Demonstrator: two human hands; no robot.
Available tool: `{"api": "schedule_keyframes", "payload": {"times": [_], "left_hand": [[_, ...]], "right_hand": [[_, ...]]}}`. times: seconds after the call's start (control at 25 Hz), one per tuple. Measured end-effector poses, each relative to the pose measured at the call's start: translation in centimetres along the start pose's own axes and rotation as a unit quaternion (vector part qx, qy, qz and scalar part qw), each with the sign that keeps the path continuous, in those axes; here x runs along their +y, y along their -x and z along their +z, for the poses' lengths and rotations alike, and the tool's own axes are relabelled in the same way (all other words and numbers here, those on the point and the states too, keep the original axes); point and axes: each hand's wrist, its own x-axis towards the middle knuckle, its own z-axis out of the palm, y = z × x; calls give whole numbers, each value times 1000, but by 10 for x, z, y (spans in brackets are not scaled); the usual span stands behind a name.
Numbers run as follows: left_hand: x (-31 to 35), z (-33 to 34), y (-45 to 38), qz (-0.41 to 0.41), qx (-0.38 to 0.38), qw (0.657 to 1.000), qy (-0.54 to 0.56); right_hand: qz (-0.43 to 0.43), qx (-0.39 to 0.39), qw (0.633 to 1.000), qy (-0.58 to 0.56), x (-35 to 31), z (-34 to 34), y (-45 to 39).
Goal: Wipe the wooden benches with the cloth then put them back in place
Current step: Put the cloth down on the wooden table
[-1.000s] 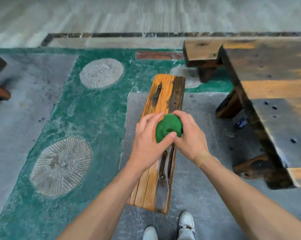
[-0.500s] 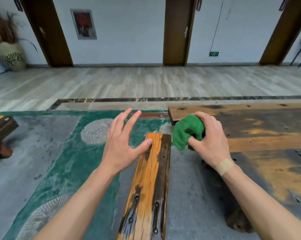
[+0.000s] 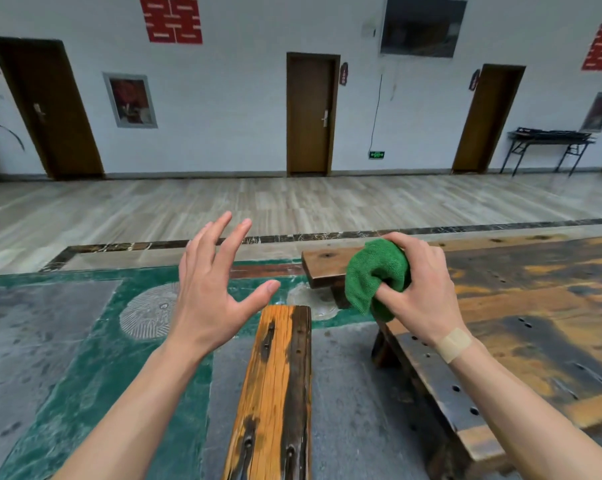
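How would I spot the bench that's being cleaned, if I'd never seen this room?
Find the big dark wooden table on the right. Just left of it, on the grey floor patch, a narrow wooden bench runs away from the person. Unlike the table, it is a slim plank, bright orange with a black strip along its right edge.

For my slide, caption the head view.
Right hand grips cloth; left hand hovers open over bench.

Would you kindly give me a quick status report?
Left hand open, above bench. Right hand grips green cloth. Wooden table close on right.
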Motion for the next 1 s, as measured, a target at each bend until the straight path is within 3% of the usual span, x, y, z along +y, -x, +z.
{"api": "schedule_keyframes", "payload": {"times": [0.64,1.0], "left_hand": [[-1,32,1,18,-8,1000,4],[38,102,-7,35,-25,999,16]], "right_hand": [[56,53,997,-30,11,3,8],[93,45,994,-37,82,-26,13]]}}
